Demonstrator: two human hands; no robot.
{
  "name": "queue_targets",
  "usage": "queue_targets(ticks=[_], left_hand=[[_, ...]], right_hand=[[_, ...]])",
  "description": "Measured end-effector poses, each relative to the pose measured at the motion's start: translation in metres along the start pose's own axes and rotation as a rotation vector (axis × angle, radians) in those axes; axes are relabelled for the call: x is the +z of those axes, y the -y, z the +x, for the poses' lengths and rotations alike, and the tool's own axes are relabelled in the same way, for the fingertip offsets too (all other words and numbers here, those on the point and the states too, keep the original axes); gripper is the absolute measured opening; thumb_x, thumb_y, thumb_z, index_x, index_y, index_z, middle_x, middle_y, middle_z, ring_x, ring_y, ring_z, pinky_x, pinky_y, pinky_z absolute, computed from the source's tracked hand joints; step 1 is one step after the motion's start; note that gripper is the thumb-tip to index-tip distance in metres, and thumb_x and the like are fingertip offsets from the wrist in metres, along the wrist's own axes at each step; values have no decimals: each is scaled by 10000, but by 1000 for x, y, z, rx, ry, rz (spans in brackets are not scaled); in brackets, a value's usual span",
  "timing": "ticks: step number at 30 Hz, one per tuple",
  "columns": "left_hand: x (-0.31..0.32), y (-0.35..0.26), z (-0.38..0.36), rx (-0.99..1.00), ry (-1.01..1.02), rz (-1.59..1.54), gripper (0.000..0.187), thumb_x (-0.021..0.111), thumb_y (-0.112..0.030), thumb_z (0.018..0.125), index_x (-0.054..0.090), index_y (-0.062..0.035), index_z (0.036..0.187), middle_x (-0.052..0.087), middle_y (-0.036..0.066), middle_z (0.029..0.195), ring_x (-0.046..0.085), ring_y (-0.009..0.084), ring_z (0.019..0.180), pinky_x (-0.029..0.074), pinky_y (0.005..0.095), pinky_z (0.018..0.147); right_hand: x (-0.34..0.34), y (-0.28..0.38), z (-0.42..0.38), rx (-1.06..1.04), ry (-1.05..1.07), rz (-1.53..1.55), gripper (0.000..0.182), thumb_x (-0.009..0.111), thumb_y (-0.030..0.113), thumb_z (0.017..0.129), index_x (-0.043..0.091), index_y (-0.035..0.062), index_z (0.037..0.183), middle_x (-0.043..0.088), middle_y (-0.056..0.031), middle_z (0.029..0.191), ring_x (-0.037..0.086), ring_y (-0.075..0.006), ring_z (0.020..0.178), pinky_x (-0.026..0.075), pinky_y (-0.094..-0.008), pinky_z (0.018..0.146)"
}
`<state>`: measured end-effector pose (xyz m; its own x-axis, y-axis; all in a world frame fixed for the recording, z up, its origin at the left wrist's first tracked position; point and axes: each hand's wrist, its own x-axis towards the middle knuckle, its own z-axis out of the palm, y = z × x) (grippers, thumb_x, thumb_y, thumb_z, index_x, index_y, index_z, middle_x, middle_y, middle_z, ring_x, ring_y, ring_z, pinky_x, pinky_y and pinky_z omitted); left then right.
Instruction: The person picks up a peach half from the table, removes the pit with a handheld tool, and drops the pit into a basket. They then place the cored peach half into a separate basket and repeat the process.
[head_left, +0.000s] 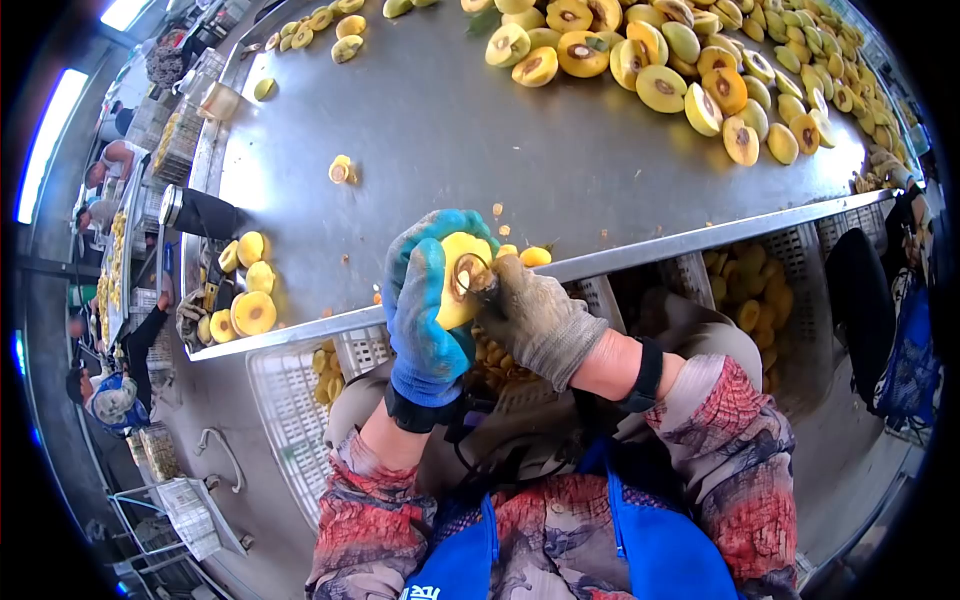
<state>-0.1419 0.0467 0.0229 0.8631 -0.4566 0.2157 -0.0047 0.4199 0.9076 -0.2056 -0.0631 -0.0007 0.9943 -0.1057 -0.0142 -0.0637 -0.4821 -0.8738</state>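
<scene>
the left hand (428, 305), in a blue and teal glove, is curled around a yellow fruit half (455, 300), its fingers bent over the far side and the thumb along the near side, so the grip is closed on the fruit. the fruit half is held above the near edge of the metal table (430, 150), its cut face with a brown centre turned toward the right hand (540, 315). that hand, in a worn grey glove, has its fingers bent in and drawn together at the brown centre; a small dark thing shows at their tips, but what it is and how firmly they hold it cannot be told. just beyond the hands, a small yellow piece (537, 256) lies at the table edge. a large heap of cut fruit (680, 45) spreads over the far right of the table, and a smaller group of halves (253, 313) sits at the left corner, near a black cup (208, 214). one brown-centred piece (342, 171) lies alone between them. below the near edge, a white crate (290, 400) stands on the left and another crate (800, 290) on the right, both with yellow fruit inside.
</scene>
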Motion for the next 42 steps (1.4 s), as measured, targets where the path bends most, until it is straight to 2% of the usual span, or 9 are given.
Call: queue_targets(ticks=[4,16,22,26,32,34,38,41,42], left_hand=[[-4,4,-4,95,0,144,299,407,-211,989,500,11,1166,587,156,1097,599,234,955,478,375,894],[-6,-3,-9,113,19,234,288,434,-194,988,499,20,1170,584,155,1113,597,220,973,480,364,894],[0,-7,-7,59,27,172,298,452,-206,982,506,28,1157,593,161,1093,600,233,974,502,375,870],[-5,-6,-2,-36,46,162,288,457,-202,978,534,35,1121,609,165,1057,610,242,956,500,371,875],[-2,2,-7,128,44,361,291,477,-200,968,537,34,1130,618,158,1065,619,225,943,493,366,877],[-2,1,-6,25,50,215,292,485,-203,962,543,33,1125,625,158,1058,623,230,939,491,368,881],[-6,-6,0,-130,119,103,293,512,-204,942,555,36,1106,642,160,1017,632,239,919,497,368,869],[-10,-12,8,-232,241,103,303,534,-209,925,559,43,1090,652,158,988,635,240,906,504,367,855],[-8,-16,7,-305,222,84,293,550,-208,913,574,45,1058,657,157,969,634,238,909,509,359,849]], right_hand=[[4,4,-1,1,-1,55,435,625,161,821,419,-68,1129,620,-239,832,635,-390,777,523,-421,647],[5,15,-8,60,41,98,548,732,235,743,428,71,1169,634,-184,900,637,-383,841,532,-425,699],[12,8,-5,11,125,43,467,737,222,739,499,43,1099,639,-124,874,651,-293,799,527,-357,695],[-1,16,-8,243,213,365,467,736,252,740,508,47,1092,633,-104,878,644,-229,813,520,-350,716],[-4,22,-9,311,202,92,480,691,282,758,503,52,1135,649,-110,913,645,-268,829,525,-362,744],[11,8,-9,91,124,34,492,683,287,760,500,60,1157,655,-104,907,649,-271,825,526,-360,752],[14,3,-12,183,172,211,471,677,263,765,501,78,1160,648,-80,792,657,-229,677,547,-337,604],[-40,40,-8,587,583,452,473,650,220,768,461,18,1152,624,-140,756,657,-275,615,534,-380,519],[-35,36,-10,565,572,533,437,642,213,763,465,40,1123,598,-102,681,622,-221,502,482,-348,381]])
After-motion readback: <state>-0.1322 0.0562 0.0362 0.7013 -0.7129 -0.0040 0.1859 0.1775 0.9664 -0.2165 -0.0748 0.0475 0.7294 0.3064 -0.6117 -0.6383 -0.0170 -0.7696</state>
